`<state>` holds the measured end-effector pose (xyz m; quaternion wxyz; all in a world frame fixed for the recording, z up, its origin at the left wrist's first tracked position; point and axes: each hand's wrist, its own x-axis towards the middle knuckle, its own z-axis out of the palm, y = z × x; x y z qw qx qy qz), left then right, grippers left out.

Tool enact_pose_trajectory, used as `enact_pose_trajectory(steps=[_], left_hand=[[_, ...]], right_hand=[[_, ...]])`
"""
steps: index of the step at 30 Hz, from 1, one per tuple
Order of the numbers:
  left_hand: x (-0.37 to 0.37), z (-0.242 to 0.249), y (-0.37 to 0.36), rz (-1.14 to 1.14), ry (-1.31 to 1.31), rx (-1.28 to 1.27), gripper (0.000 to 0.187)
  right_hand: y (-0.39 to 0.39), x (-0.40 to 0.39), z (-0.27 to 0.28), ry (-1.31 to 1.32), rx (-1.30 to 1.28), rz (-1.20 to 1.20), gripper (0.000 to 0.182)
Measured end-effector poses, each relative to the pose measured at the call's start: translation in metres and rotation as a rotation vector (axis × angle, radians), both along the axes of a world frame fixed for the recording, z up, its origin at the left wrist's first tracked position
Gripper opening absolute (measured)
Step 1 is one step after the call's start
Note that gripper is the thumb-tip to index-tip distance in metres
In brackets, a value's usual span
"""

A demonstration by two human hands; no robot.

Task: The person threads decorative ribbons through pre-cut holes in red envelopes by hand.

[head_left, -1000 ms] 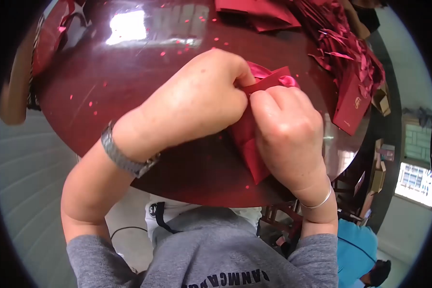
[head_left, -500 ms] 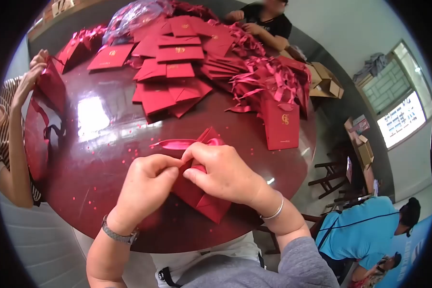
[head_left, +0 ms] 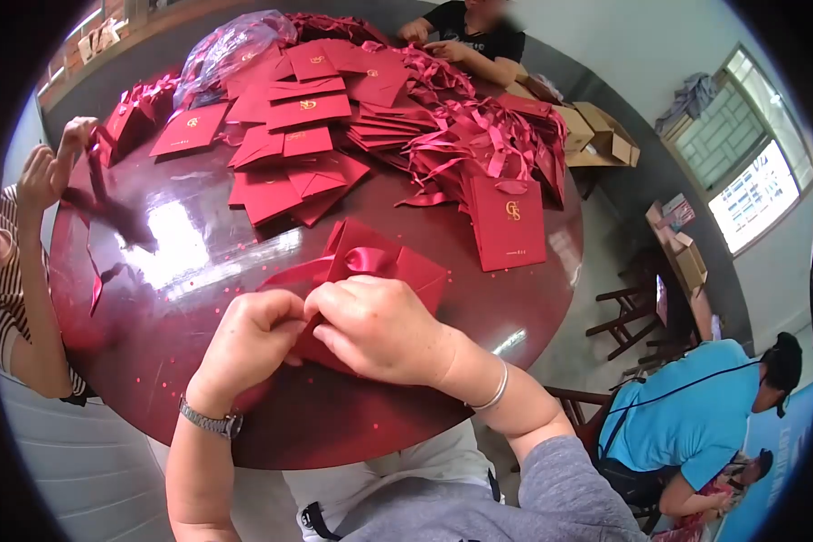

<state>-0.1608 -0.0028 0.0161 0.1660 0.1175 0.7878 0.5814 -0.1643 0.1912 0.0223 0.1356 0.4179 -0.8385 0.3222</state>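
Note:
A red paper gift bag lies tilted on the table just in front of me, with a shiny red ribbon looped at its upper part. My right hand is closed on the near edge of this bag and covers part of it. Beside it, my left hand is pinched closed, its fingertips almost meeting those of the right. What sits between the left fingertips is hidden. One end of ribbon trails leftward over the tabletop, behind the left hand.
Flat red bags are piled on the round table, beside a plastic bag. More ribboned bags stand right. A person in stripes handles a bag at left; another sits across. Someone in blue is at right.
The bag has turned, showing more of its side at right, and its ribbon loop stands out more. Both my hands stay pinched at its near edge. The person at left has lowered their bag.

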Motion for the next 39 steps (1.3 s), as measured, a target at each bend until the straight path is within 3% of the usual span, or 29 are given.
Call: enact_pose_trajectory(steps=[3,4,6,9,12,14,16,17,18,20,22,25,26,29,32,37,39], left_hand=[[0.001,-0.003,0.003,0.135,0.296,-0.088,0.008],[-0.003,-0.006,-0.001,0.105,0.600,-0.172,0.008],[-0.009,-0.014,-0.009,0.297,0.799,-0.341,0.006],[-0.017,-0.006,-0.029,0.482,0.608,-0.354,0.006],[-0.025,-0.014,-0.042,0.597,0.684,-0.540,0.007],[-0.029,-0.024,-0.050,0.585,0.621,-0.663,0.015],[-0.033,-0.031,-0.053,0.631,0.789,-0.700,0.029],[-0.034,-0.028,-0.048,0.707,0.821,-0.582,0.038],[-0.028,-0.024,-0.040,0.709,0.818,-0.591,0.038],[-0.015,-0.010,-0.019,0.661,0.622,-0.328,0.036],[-0.021,-0.029,-0.007,0.429,0.837,-0.357,0.023],[-0.023,-0.033,0.003,0.365,0.761,-0.346,0.016],[-0.024,-0.034,0.003,0.339,0.740,-0.390,0.015],[-0.023,-0.031,0.002,0.276,0.638,-0.408,0.014],[-0.023,-0.034,-0.001,0.233,0.544,-0.405,0.014],[-0.017,-0.030,-0.003,0.275,0.496,-0.392,0.014],[-0.016,-0.024,-0.002,0.291,0.356,-0.248,0.016]], right_hand=[[0.002,-0.002,0.002,0.029,0.082,-0.053,0.022],[0.002,-0.002,0.003,0.037,0.104,-0.057,0.022],[0.002,0.000,0.001,0.062,0.163,-0.094,0.021],[0.004,-0.001,0.001,0.086,0.141,-0.054,0.028],[-0.002,0.001,-0.006,0.166,0.117,-0.011,0.036],[-0.004,0.000,-0.005,0.228,0.122,0.021,0.040],[0.006,-0.012,0.005,0.402,-0.002,-0.054,0.035],[0.013,-0.019,0.008,0.445,-0.069,-0.103,0.032],[0.020,-0.026,0.007,0.406,-0.142,-0.179,0.028],[0.029,-0.035,-0.007,-0.045,-0.295,-0.301,0.019],[0.028,-0.048,-0.017,-0.180,-0.266,-0.218,0.020],[0.015,-0.069,-0.024,-0.400,-0.167,-0.142,0.020],[0.010,-0.076,-0.023,-0.402,-0.170,-0.142,0.020],[-0.008,-0.097,-0.018,-0.527,0.258,-0.216,0.040],[-0.027,-0.101,-0.011,-0.516,0.448,-0.207,0.038],[-0.032,-0.107,-0.038,-0.554,0.274,-0.126,0.033],[-0.029,-0.102,-0.050,-0.408,-0.062,-0.308,0.027]])
